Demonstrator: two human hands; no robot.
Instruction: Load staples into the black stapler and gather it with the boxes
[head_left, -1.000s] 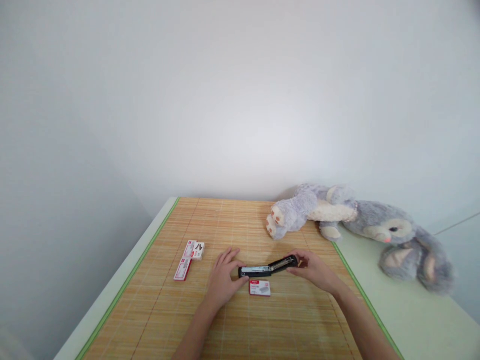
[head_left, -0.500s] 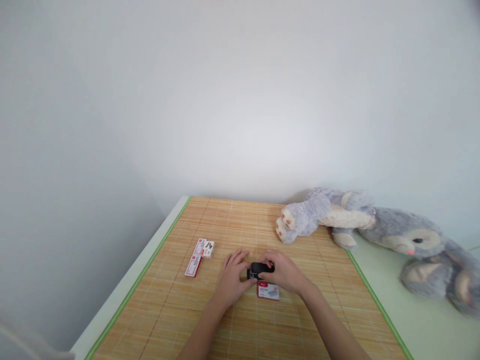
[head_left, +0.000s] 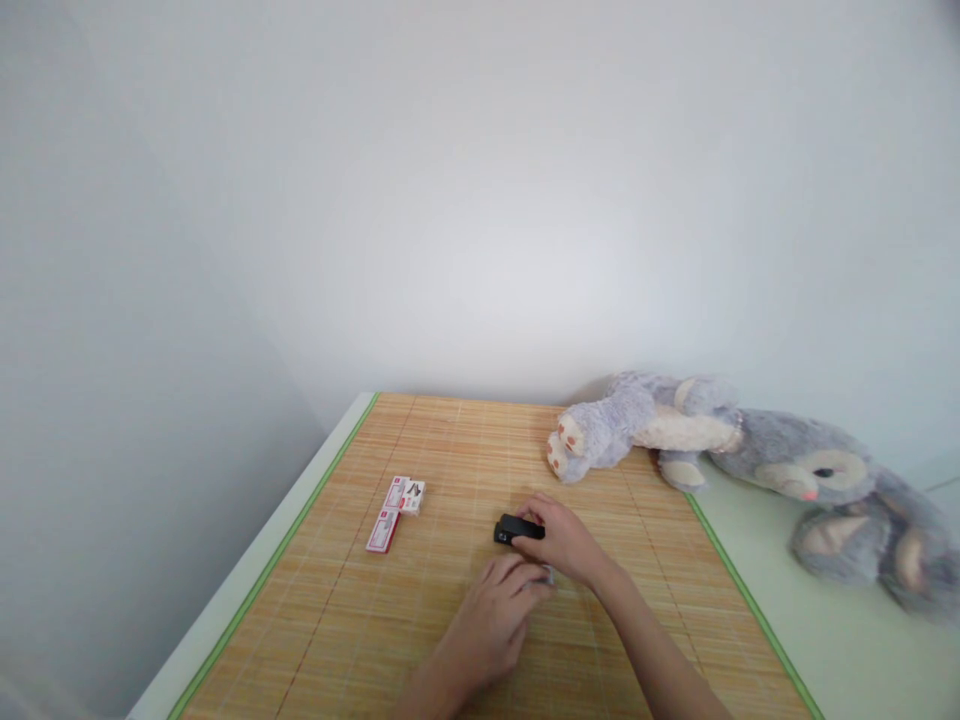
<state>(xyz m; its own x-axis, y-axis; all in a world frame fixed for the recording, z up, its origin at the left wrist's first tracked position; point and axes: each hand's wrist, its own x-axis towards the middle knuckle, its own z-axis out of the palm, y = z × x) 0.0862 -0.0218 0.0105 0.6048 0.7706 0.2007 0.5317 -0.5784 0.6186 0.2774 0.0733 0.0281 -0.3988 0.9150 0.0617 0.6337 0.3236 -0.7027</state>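
Observation:
A black stapler [head_left: 517, 529] lies on the bamboo mat, its right end between the fingers and thumb of my right hand [head_left: 559, 540], which is closed on it. Just in front of it, my left hand [head_left: 495, 610] covers a small red-and-white box [head_left: 550, 577], its fingers bent over the top. Only a pale edge of this box shows past the fingertips.
On the left of the bamboo mat [head_left: 435, 440] lie two flat red-and-white boxes [head_left: 384, 530] end to end, with a small white box [head_left: 412, 497] beside them. A grey plush rabbit [head_left: 682, 430] stretches along the back right. A wall rises behind.
My left hand has left the stapler's left end and come nearer to me, onto the small box. My right hand stays on the stapler. The view has shifted slightly.

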